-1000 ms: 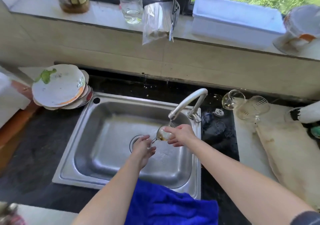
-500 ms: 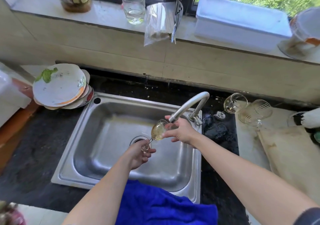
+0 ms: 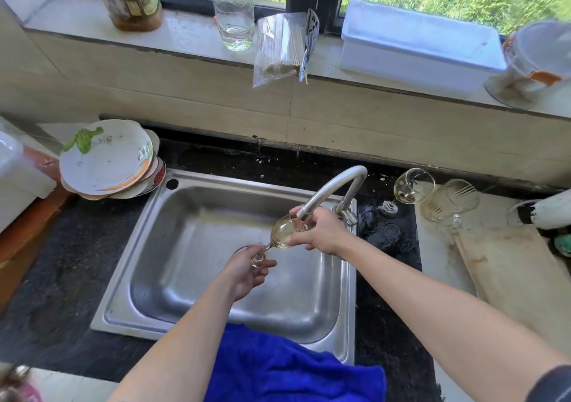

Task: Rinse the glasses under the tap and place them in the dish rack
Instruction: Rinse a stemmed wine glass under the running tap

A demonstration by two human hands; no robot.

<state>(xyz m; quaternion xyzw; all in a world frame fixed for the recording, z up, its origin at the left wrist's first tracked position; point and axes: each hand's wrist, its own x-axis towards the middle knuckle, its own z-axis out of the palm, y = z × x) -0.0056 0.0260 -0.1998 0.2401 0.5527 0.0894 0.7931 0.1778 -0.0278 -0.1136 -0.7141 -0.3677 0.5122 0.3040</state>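
Observation:
A stemmed wine glass [image 3: 281, 233] lies tilted on its side over the steel sink [image 3: 185, 225], its mouth right at the spout of the tap [image 3: 332, 186]. My right hand [image 3: 324, 231] wraps the bowl of the glass near its rim. My left hand [image 3: 247, 270] pinches the foot and stem lower down. Two more glasses lie on the counter to the right: a round stemmed glass [image 3: 412, 185] and a ribbed glass [image 3: 449, 202]. No dish rack is in view.
A stack of dirty plates [image 3: 106, 159] leans at the sink's left corner. A blue towel [image 3: 278, 367] hangs over the sink's front edge. A wooden board [image 3: 509, 275] lies at the right. Bottles, a bag of skewers and a white tub stand on the windowsill.
The glass has been lifted and tipped from below the spout up to its mouth, my right hand moving up with the bowl. My left hand stayed low on the foot.

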